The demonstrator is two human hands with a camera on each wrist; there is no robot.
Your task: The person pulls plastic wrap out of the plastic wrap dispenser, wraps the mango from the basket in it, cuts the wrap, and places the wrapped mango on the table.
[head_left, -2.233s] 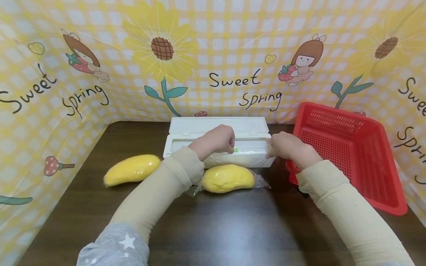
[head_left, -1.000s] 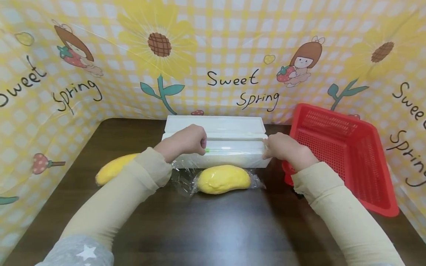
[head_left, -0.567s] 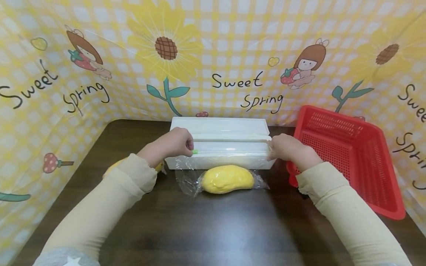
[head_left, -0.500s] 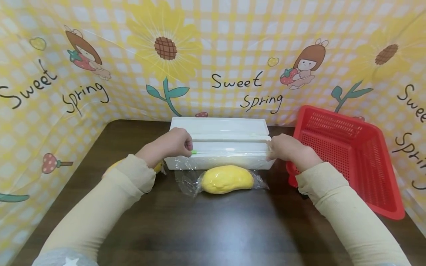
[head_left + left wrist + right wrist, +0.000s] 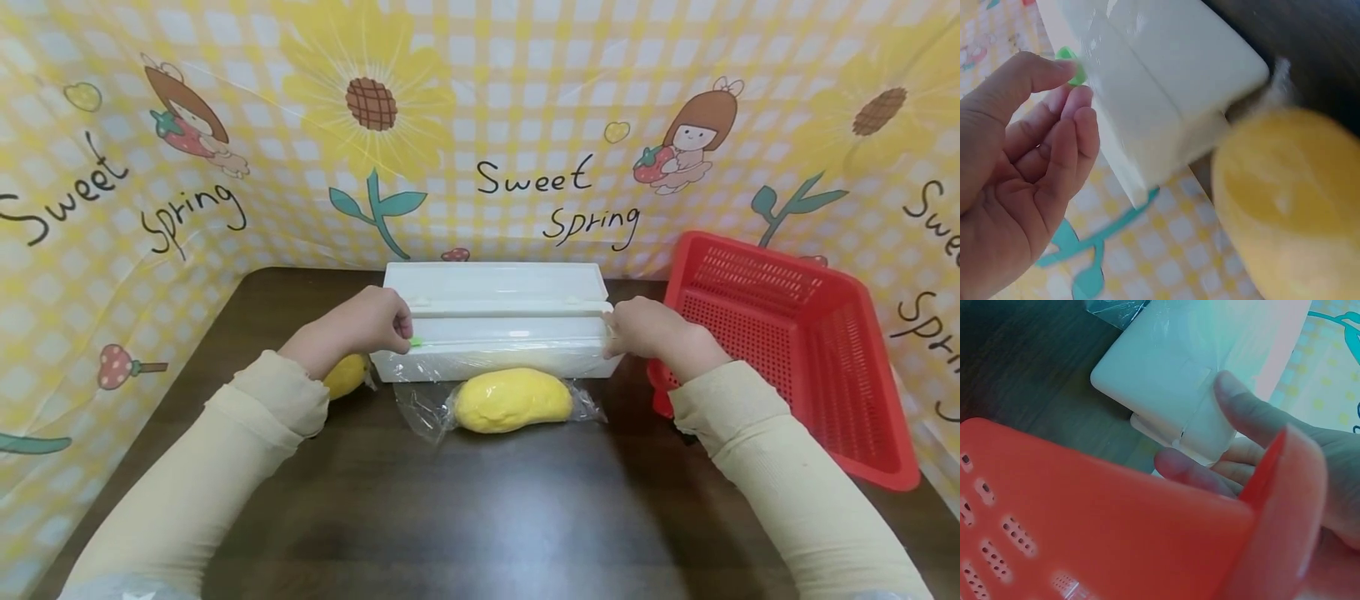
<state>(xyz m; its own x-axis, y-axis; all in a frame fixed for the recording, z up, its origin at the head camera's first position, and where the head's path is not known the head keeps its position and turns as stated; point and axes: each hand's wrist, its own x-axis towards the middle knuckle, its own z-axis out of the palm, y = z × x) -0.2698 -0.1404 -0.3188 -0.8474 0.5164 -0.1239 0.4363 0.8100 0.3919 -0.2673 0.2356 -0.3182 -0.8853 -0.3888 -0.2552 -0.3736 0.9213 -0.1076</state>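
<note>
A white cling film dispenser [image 5: 510,365] stands at the back of the table with its lid [image 5: 495,282] raised. Near its left end, my left hand [image 5: 367,321] pinches a small green slide cutter [image 5: 1072,65] between thumb and fingers. The right hand [image 5: 641,329] grips the dispenser's right end, thumb on the front side in the right wrist view. Clear film [image 5: 480,360] lies across the front of the dispenser. Just before it rests a yellow mango-like fruit [image 5: 513,402] wrapped in film, with loose film [image 5: 422,410] spreading at its left end.
A second wrapped yellow fruit [image 5: 347,377] lies at left, partly hidden by my left forearm. The red perforated basket [image 5: 873,400] stands at right, close to my right wrist. A patterned cloth [image 5: 525,100] surrounds the dark table [image 5: 420,517].
My left hand has slid the green cutter leftward along the dispenser, from beyond its middle to near its left end. The right hand has stayed at the right end.
</note>
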